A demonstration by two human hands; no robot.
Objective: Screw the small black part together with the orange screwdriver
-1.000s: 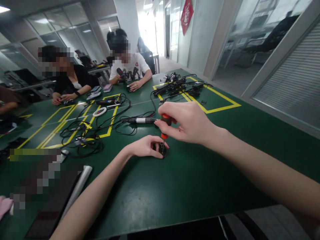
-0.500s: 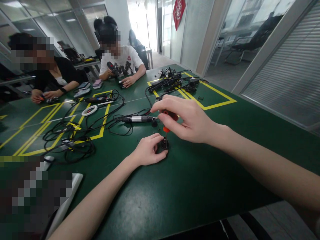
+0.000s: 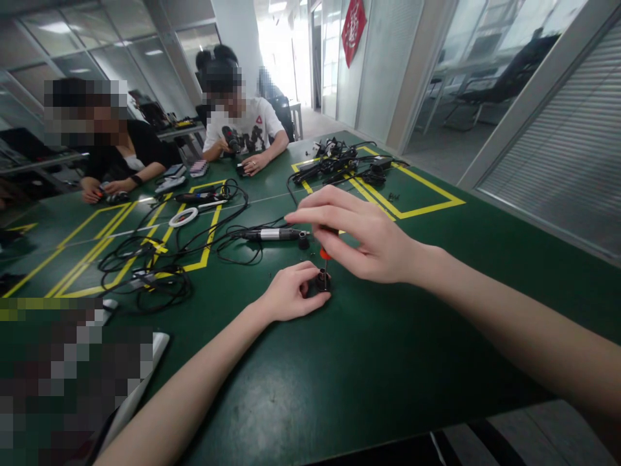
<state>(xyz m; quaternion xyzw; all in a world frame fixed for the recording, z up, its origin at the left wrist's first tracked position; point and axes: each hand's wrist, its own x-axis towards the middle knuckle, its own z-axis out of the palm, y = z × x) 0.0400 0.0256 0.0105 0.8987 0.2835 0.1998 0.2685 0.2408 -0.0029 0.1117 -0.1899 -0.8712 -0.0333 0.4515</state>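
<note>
My left hand (image 3: 295, 292) rests on the green table, its thumb and fingers closed around a small dark round part (image 3: 323, 281). Above it, my right hand (image 3: 365, 234) grips the handle of a screwdriver (image 3: 325, 254) with an orange-red collar. The screwdriver stands upright, its thin shaft reaching down to the dark part; my fingers cover most of the handle. Just beyond lies a black-and-silver pen-shaped tool (image 3: 272, 234) with a cord. A small black cap-like piece (image 3: 303, 240) sits beside its tip.
Tangled black cables (image 3: 140, 278) and a white ring (image 3: 184, 217) lie to the left. A heap of black devices and cords (image 3: 334, 162) is at the back. Two people sit across the table (image 3: 436, 336), handling small items. A blurred white-edged object (image 3: 155, 353) is at lower left.
The view has shifted slightly, moving the scene right and down. My right fingers have stretched and turned on the screwdriver handle. My left hand keeps its hold on the dark part.
</note>
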